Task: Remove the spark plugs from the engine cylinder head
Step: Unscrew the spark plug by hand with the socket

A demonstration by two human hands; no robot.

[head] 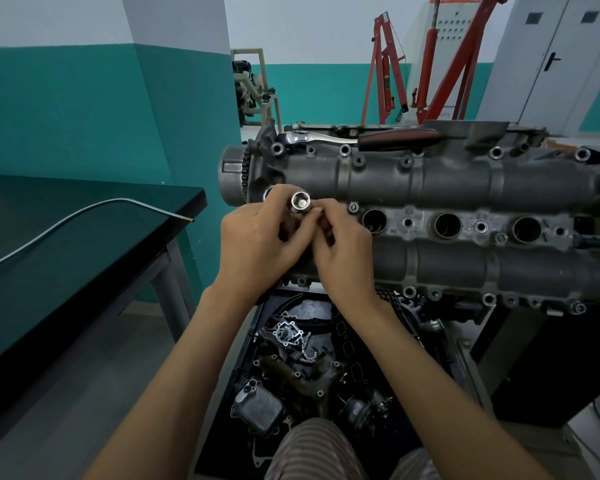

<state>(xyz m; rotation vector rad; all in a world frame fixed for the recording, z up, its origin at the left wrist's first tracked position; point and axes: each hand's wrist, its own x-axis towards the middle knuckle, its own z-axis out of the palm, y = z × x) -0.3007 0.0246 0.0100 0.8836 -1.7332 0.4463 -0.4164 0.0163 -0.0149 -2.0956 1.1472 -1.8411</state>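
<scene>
Both the left hand (pixel 253 237) and right hand (pixel 343 251) are gripping the spark plug socket (pixel 301 201) at the first well, while three wells (pixel 447 224) are standing open, plugs not visible.

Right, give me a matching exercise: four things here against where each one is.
Things:
1. socket
2. ratchet
3. bent rod
4. oil cooler

Places:
A. on the dark table at left
B. on the floor below the engine
C. held in both hands
D. on the engine's far edge

Pairs: 1-C, 2-D, 3-A, 4-B
</scene>
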